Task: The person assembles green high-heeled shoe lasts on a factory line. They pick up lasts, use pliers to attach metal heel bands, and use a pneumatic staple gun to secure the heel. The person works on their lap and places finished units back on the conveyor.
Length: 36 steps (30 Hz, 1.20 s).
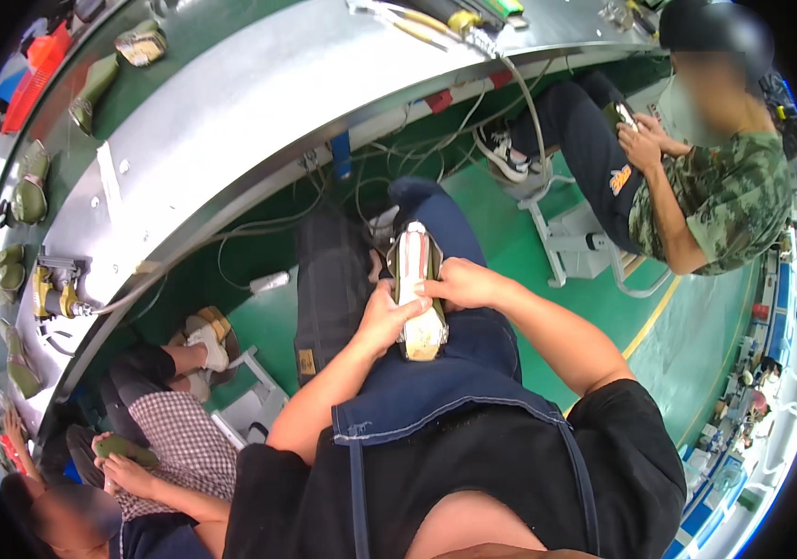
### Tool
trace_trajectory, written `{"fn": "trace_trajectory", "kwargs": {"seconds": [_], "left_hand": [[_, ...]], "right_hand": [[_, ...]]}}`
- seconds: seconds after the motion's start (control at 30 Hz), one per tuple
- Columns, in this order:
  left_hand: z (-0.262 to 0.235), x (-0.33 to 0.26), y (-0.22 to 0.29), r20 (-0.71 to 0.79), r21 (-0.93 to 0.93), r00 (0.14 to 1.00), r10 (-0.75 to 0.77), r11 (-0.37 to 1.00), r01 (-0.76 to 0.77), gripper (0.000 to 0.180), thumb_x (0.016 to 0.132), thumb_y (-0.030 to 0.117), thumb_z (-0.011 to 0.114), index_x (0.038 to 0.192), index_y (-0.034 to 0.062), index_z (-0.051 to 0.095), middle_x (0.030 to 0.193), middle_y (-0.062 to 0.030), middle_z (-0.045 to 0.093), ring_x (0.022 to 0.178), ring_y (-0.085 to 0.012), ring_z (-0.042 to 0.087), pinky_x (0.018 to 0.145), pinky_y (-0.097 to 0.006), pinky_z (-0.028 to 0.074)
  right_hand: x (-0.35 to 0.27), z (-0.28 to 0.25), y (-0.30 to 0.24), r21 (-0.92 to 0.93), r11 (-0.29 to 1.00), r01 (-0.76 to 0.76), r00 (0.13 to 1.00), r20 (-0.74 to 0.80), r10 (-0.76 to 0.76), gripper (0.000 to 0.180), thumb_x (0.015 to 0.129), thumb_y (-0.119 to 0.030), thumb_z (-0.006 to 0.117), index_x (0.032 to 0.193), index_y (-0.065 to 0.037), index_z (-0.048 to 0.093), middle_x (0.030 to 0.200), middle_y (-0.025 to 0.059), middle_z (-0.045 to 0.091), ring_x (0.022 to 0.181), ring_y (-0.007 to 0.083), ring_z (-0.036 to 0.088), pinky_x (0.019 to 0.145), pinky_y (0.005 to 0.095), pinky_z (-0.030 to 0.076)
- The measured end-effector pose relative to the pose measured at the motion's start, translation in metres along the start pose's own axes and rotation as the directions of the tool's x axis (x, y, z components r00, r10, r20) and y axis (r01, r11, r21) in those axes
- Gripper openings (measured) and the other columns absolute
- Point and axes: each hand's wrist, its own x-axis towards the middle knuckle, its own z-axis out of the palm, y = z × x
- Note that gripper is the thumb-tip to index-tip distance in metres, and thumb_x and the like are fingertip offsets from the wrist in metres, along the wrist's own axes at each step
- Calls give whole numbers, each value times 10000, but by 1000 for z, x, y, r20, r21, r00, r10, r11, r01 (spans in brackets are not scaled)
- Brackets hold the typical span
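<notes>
Shoe (411, 264): between my two hands just above my lap, with the pale, red-lined underside turned up to me and darker green-looking material showing along the sides
Slip risk: I judge the rounded sides could roll if one hand eased off while the other pressed, since I see no clamp on it, and it could then drop to the green floor (529, 233)
Smear risk: both thumbs lie on the pale face, so a sideways push could scuff it or shift any loose layer there
Long axis: nearly straight away from my body; one rounded end points out past my knees, the blunt tan-patched end points back at my belly; I cannot tell surely which is toe
Left hand (382, 319): gripping the shoe's left side, thumb laid across the underside
Right hand (463, 283): gripping from the right, fingers curled at the edge, thumb tip near the other thumb
Apron (389, 419): dark blue, across my front below the hands
Metal bench (217, 98): curving ahead and to my left, well apart from the shoe, with a yellow tool (61, 292) on it and green shoes (32, 186) in a row beyond
Co-workers: one seated at right in a camouflage shirt (715, 210), another at lower left holding a green shoe (128, 452)
</notes>
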Motion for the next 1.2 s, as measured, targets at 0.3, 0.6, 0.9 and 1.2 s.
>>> {"fn": "trace_trajectory", "kwargs": {"seconds": [0.3, 0.6, 0.9, 1.2], "left_hand": [[-1, 2, 6, 9, -45, 1000, -18, 999, 18, 752, 850, 177, 858, 1399, -111, 434, 1212, -216, 676, 1075, -268, 709, 970, -377, 563], [-4, 0, 10, 18, -36, 1000, -4, 999, 5, 811, 858, 170, 848, 1448, -121, 373, 1246, -224, 664, 1102, -267, 702, 988, -373, 556], [-1, -1, 20, 25, -50, 998, 62, 997, -61, 1113, 815, 168, 873, 1621, -70, 143, 1459, -252, 543, 1329, -307, 582, 1103, -405, 489], [-6, 14, -2, 28, 54, 977, 210, 976, -212, 1188, 811, 307, 843, 1674, 2, 85, 1546, -274, 490, 1435, -361, 506, 1186, -397, 401]], "right_hand": [[58, -210, -108, -691, 651, 316, 208, -619, -758, 575, 938, -335, 731, 1352, 48, 617, 1286, 269, 676, 1206, 388, 654, 1051, 451, 494], [118, -238, -141, -624, 766, -156, 296, -769, -567, 474, 920, -309, 714, 1269, 7, 660, 1193, 197, 706, 1146, 372, 671, 1037, 491, 518], [43, -221, -127, -340, 925, 168, 818, -475, -323, 425, 891, -251, 661, 1233, 1, 669, 1003, 175, 718, 941, 295, 711, 906, 433, 556], [-29, -81, -51, 68, 947, 315, 935, -196, -297, 225, 1042, -163, 607, 1184, 1, 549, 786, 72, 662, 702, 153, 673, 621, 341, 545]]}}
